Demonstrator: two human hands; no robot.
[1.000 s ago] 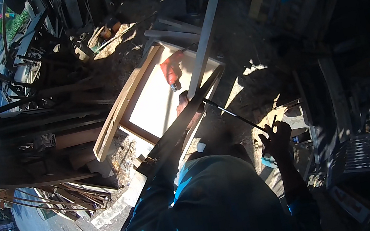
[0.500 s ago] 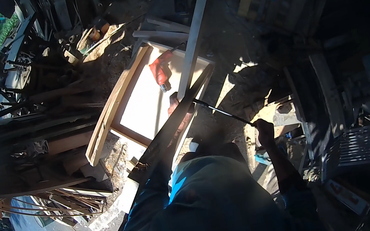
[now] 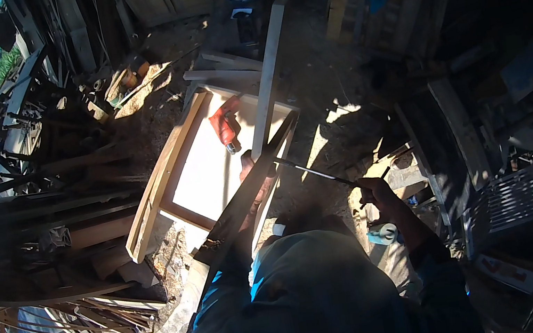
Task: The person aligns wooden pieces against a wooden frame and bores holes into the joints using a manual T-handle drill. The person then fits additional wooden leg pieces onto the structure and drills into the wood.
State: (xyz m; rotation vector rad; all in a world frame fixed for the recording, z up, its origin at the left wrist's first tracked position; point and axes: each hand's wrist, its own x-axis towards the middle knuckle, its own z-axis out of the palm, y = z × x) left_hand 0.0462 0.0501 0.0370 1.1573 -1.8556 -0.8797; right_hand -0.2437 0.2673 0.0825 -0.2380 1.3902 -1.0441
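My left hand (image 3: 248, 167) is closed around the lower end of a pale wooden batten (image 3: 269, 74), beside a dark plank (image 3: 239, 203) that hides part of the hand. The batten slants up and away over a shallow wooden frame with a white panel (image 3: 200, 170). My right hand (image 3: 375, 192) is closed on the handle of a long thin tool (image 3: 317, 171). Its narrow shaft reaches left to the dark plank, close to the batten's end; its exact kind is unclear. A red power drill (image 3: 224, 125) lies on the white panel.
Wood scraps (image 3: 104, 313) and long boards are piled at the left. A slatted grey crate (image 3: 509, 207) stands at the right, near leaning planks (image 3: 460, 120). A teal-and-white roll (image 3: 384, 235) lies below my right hand. Wood shavings cover the floor around the frame.
The whole view has shifted a little. My right hand has come slightly closer to the dark plank with the thin tool. My left hand keeps its hold on the batten.
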